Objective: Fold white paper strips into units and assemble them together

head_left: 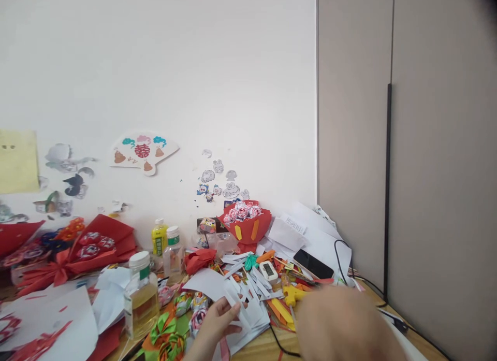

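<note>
My left hand [221, 319] is closed, with thumb and fingers pinching a piece of white paper [234, 294] above a pile of paper scraps. My right hand [345, 325] looms large and blurred close to the camera, its fingers not readable. Beside it lies a yellow glue gun [292, 294], partly covered by that hand. Just left of my left hand are paper flowers [199, 317] with red-and-white petals and green-and-orange folded paper [165, 332].
A red paper bouquet [248, 227] stands against the wall. A phone [313, 264] and a small white digital display [268, 272] lie among scraps. Bottles [142, 299] stand at left, near another red bouquet [97, 244]. A black cable [277, 339] crosses the wooden table.
</note>
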